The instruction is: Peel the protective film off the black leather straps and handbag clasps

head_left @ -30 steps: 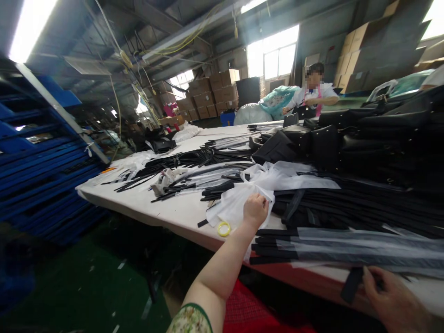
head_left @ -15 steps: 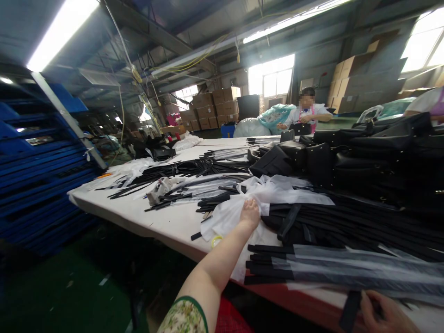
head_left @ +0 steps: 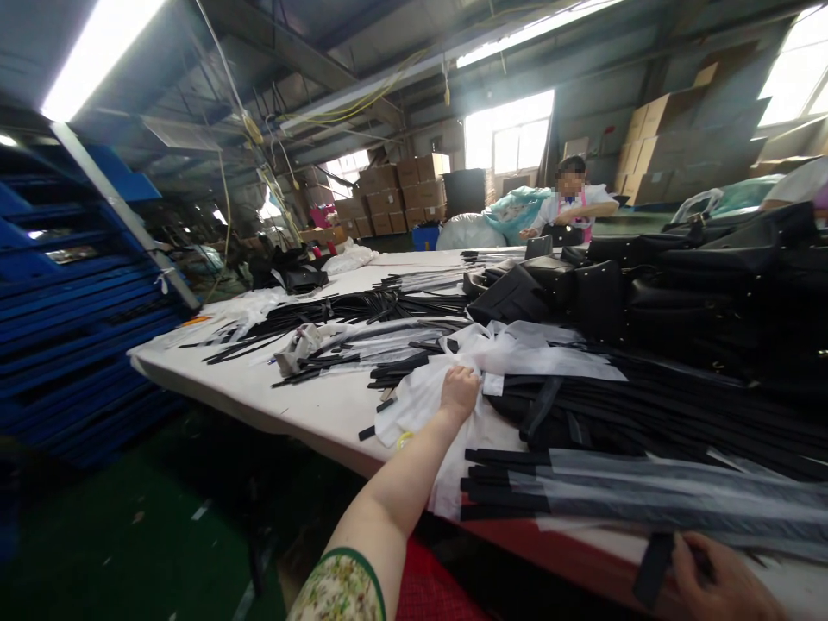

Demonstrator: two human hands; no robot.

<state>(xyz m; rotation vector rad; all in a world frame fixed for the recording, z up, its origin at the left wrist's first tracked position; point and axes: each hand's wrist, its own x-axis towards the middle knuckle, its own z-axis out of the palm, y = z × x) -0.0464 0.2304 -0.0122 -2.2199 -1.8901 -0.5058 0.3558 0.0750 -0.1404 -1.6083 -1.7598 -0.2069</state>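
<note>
My left hand [head_left: 461, 390] reaches out over the table, its fingers curled closed on thin white wrapping sheets [head_left: 414, 404] that are bunched and creased around it. At the lower right, my right hand [head_left: 724, 580] pinches the end of a flat black strap [head_left: 655, 567] at the table's near edge. The rest of that strap is hidden by the hand and the frame's edge. Between the hands lie black straps in clear plastic film [head_left: 634, 492], their bare ends pointing left. Behind them a thick bundle of black straps [head_left: 621, 405] runs off to the right.
A heap of black leather bags [head_left: 686, 293] covers the table's right side. More black straps [head_left: 362, 309] lie towards the far left. A yellow tape roll [head_left: 404, 441] sits by the near edge. Across the table a person [head_left: 570, 207] handles a black bag. Blue pallets [head_left: 84, 345] are stacked left.
My left hand has shifted slightly left and towards me, and the white sheets now hang further over the near edge. My right hand stays with the strap end in nearly the same place.
</note>
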